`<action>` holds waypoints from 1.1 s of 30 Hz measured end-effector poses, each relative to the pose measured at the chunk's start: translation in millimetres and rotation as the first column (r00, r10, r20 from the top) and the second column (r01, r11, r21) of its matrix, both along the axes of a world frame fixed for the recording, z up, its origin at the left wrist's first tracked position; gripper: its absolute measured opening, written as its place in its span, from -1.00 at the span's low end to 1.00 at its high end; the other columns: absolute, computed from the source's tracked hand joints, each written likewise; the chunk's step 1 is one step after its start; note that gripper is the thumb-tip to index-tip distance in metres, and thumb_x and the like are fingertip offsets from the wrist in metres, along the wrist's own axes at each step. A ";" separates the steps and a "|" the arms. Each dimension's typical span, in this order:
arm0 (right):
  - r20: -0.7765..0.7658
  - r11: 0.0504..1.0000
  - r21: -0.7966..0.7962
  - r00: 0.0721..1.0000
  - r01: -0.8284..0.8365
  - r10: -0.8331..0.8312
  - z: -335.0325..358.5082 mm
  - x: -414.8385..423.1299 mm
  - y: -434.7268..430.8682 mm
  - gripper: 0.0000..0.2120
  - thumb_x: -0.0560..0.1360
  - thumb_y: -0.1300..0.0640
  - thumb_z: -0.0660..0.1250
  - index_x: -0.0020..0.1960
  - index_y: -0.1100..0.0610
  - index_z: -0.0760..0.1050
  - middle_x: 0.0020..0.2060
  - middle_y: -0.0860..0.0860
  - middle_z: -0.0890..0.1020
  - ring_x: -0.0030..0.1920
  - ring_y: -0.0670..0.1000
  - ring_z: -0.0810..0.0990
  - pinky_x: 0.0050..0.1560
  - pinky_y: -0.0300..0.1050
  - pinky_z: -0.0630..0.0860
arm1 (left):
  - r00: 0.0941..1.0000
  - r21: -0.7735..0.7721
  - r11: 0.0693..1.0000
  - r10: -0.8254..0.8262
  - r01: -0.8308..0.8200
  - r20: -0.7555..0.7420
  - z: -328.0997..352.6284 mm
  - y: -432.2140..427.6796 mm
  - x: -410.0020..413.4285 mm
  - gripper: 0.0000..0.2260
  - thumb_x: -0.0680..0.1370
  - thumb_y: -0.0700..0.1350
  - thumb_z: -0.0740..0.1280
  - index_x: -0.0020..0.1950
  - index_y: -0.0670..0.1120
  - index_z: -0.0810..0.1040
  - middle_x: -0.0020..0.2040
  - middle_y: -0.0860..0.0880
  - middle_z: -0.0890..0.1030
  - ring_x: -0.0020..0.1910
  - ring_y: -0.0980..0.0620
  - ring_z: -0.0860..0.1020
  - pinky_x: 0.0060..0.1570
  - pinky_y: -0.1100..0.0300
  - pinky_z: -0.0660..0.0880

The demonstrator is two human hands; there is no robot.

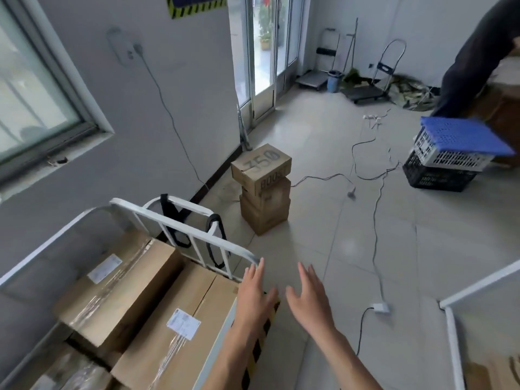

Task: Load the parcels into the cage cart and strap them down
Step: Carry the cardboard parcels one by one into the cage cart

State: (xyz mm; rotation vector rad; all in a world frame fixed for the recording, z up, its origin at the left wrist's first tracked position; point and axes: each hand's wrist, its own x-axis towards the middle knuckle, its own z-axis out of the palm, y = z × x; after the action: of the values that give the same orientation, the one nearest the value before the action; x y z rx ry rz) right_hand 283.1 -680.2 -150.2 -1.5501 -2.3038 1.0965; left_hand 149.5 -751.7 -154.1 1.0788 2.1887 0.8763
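Brown cardboard parcels [123, 288] lie flat inside the cage cart [157, 218]. They sit close side by side, most likely so they cannot slide and more can go on top. Past the cart's far end, out on the floor and well apart from it, a small stack of boxes [264, 192] waits. I think those are the next ones for you to load.

Your left hand [254, 294] is over the cart's near corner, by the side rail. Its fingers are straight and a little spread, and it holds nothing. Your right hand [308, 296] is just beside the cart, over the floor. It is flat and empty too. Both hands reach out toward the stack, so it looks like you are going for a box.

Black straps [166, 205] hang over the cart's end rail. They are kept there to be handy, because the tying down comes last. Thin cables [377, 192] run over the floor to the right of the cart, near your path. Step with care so you do not trip.
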 end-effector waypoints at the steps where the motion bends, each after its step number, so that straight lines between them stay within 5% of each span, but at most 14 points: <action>1: -0.009 1.000 -0.004 1.000 0.001 -0.001 1.8 2.8 15.2 -0.35 0.62 -0.08 0.19 0.63 -0.03 0.01 0.63 0.04 0.02 0.60 0.08 0.03 0.53 -0.01 0.12 | 1.000 0.006 1.000 0.011 -0.011 0.003 2.1 15.3 0.7 -0.36 0.62 -0.03 0.32 0.64 -0.01 0.12 0.64 -0.05 0.16 0.63 -0.02 0.03 0.56 0.02 0.09; 17: -0.018 0.998 0.053 1.000 -0.021 0.022 19.6 -80.9 286.9 -0.35 0.62 -0.07 0.20 0.63 -0.04 0.02 0.62 0.08 0.02 0.60 0.11 0.04 0.53 0.05 0.14 | 1.000 0.035 0.999 -0.003 0.003 -0.001 9.2 297.8 -74.4 -0.34 0.63 0.00 0.32 0.65 0.01 0.09 0.64 -0.05 0.14 0.63 -0.01 -0.01 0.55 -0.11 0.10; 33: 0.029 0.996 -0.045 0.997 -0.072 0.074 0.9 -198.3 506.0 -0.34 0.61 -0.03 0.21 0.63 -0.05 0.01 0.63 0.06 0.01 0.60 0.11 0.03 0.52 0.05 0.11 | 0.985 -0.013 0.987 0.159 -0.158 0.068 -10.4 503.1 -206.5 -0.36 0.62 -0.05 0.30 0.64 -0.06 0.12 0.62 -0.07 0.21 0.62 0.01 0.05 0.53 0.03 0.08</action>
State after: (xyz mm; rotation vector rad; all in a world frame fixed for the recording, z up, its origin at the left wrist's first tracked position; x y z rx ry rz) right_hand 84.9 -174.2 -149.4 -1.5197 -2.3900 1.1562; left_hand -57.0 -248.6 -164.5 0.8663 2.2411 0.9589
